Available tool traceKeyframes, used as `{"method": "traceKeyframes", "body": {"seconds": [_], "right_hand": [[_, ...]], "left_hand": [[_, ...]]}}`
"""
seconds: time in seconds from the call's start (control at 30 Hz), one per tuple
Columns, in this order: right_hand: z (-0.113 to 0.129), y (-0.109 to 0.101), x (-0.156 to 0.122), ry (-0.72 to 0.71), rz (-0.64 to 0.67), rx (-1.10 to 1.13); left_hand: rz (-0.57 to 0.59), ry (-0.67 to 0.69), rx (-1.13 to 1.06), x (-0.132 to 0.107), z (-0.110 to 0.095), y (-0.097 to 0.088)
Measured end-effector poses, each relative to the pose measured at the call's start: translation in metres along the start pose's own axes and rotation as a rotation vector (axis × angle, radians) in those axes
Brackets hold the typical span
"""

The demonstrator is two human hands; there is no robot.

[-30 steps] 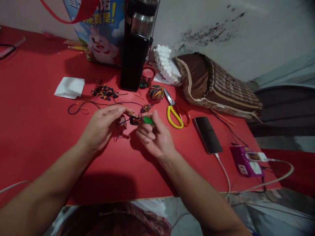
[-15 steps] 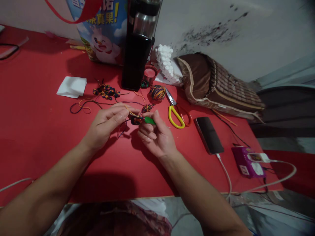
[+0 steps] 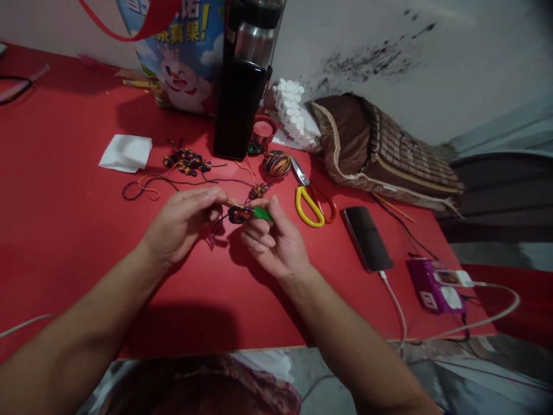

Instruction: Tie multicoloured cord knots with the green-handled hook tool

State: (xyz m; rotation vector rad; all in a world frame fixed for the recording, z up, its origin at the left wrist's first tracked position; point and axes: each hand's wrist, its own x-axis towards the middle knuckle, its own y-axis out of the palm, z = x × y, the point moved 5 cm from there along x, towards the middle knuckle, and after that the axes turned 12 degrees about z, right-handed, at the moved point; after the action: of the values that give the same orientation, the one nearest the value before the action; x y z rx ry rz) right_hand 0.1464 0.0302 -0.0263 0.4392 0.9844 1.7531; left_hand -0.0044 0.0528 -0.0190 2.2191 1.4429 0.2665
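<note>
A small knotted piece of dark, orange and red cord (image 3: 238, 215) is held up between my hands, over the table. My right hand (image 3: 276, 239) is closed, its thumb and fingers pinching a smooth green piece (image 3: 261, 213) that meets the cordwork; its exact kind does not show. On the other side my left hand (image 3: 184, 222) pinches a yellow-orange strand (image 3: 234, 203) at its fingertips. Dark loose strands (image 3: 213, 235) dangle below the knotted piece. Just behind my fingers lies a small bundle of multicoloured cord (image 3: 258, 191).
Finished-looking knotted cordwork (image 3: 188, 161), a ball of multicoloured cord (image 3: 277, 163) and scissors (image 3: 309, 206) lie behind my hands. A black phone (image 3: 239, 109) leans against a bottle (image 3: 257, 40). Another phone (image 3: 367, 237), charging, is at right, near a purple box (image 3: 432, 285).
My left hand has shifted slightly left and down, its fingers more curled. The knotted piece shows more openly now, while my right hand stays nearly still.
</note>
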Motion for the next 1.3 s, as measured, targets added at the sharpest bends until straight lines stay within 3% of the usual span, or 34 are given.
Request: {"method": "traceKeyframes", "body": {"seconds": [0.13, 0.27, 0.47, 0.6, 0.73, 0.87, 1.03, 1.3], "right_hand": [[-0.002, 0.0, 0.001, -0.008, 0.036, 0.008], [-0.001, -0.001, 0.003, -0.024, 0.07, 0.022], [-0.002, -0.001, 0.002, -0.029, 0.079, 0.019], [-0.002, -0.001, 0.001, -0.017, 0.059, 0.002], [-0.002, -0.003, 0.003, -0.024, 0.0, 0.001], [-0.002, -0.002, 0.004, -0.047, 0.026, 0.0], [-0.003, -0.005, 0.004, -0.091, 0.027, -0.021], [0.0, -0.007, 0.001, -0.222, 0.04, -0.207]], "left_hand": [[0.025, 0.004, 0.188, -0.003, 0.001, 0.004], [-0.006, 0.069, 0.195, -0.002, -0.002, 0.0], [-0.076, 0.151, 0.373, -0.004, -0.011, -0.001], [0.042, 0.065, 0.115, -0.001, 0.0, 0.006], [0.024, 0.048, -0.04, 0.0, 0.0, 0.008], [0.034, 0.009, -0.098, -0.001, -0.001, 0.013], [-0.05, -0.022, -0.073, -0.002, 0.006, 0.011], [-0.233, 0.084, 0.165, -0.005, -0.002, 0.009]]}}
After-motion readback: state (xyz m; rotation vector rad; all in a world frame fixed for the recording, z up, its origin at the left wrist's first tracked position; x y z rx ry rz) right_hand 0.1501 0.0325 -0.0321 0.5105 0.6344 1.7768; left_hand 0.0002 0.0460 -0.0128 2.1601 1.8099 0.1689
